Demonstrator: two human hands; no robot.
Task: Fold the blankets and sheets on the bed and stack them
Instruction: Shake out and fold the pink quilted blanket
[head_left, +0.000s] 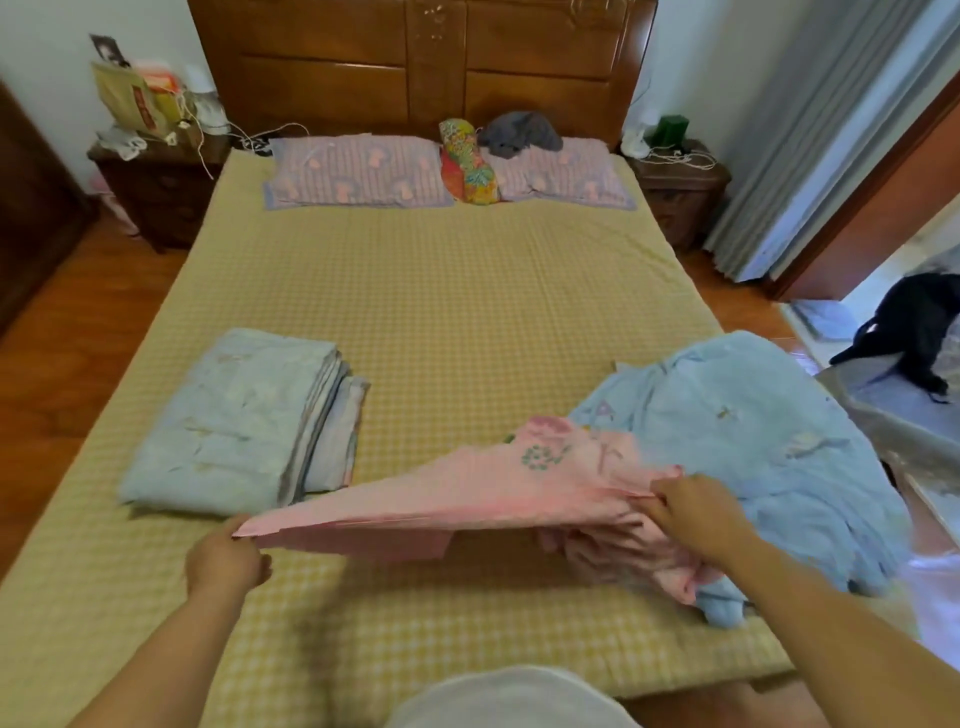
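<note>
Left hand (226, 558) pinches the left corner of the pink sheet (467, 493), fingers curled round the edge; right hand (693, 512) pinches the sheet's right end where the fabric bunches. The sheet is stretched taut between both hands, lifted off the bed (441, 291) near its foot edge; its near edge runs straight from hand to hand, its far part rises to a floral-printed peak just beside the unfolded blue blanket (753, 447). More pink fabric hangs crumpled below the right hand, touching the blue blanket. That blanket lies heaped at the bed's right foot corner, spilling over the right edge. A folded pale blue blanket (228, 421) sits near the left edge, layered fold edges facing right, just beyond the left hand but apart from it. Between the folded blanket and the heap is a bare strip of yellow checked mattress cover; the whole middle of the bed up to the pillows (358, 171) is open. Two striped pillows lie against the headboard (421, 62), with a floral cushion (467, 161) between them and a grey cloth (519, 132) on the right one. Nightstands (161, 192) flank the bed, the left one cluttered.
</note>
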